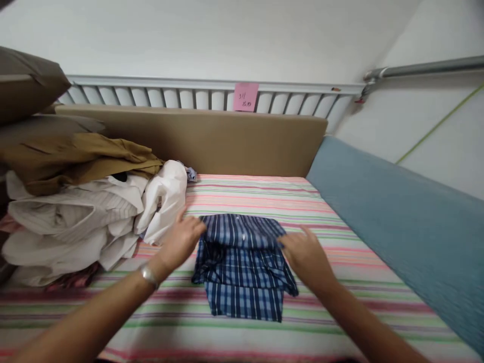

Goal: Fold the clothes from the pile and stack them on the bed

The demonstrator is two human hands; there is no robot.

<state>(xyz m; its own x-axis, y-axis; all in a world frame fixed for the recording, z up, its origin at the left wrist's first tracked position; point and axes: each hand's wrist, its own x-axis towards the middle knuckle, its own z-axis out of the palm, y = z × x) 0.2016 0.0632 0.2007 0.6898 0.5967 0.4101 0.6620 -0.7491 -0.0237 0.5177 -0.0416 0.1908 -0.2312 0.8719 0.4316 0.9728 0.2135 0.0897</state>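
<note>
Head view: checked shirt [245,267], lower centre, is edge-gripped by left hand [183,239] and right hand [306,254]; striped sheet [257,196] is bounded right by blue panel [397,217].

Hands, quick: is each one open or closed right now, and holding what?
Left hand: closed, pinching one side of the shirt.
Right hand: closed, pinching the shirt's opposite side.

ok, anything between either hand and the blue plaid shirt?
Nothing visible. The left hand and right hand each pinch an upper corner of the blue plaid shirt. The nearest white garment lies left of the shirt, not between.
</note>
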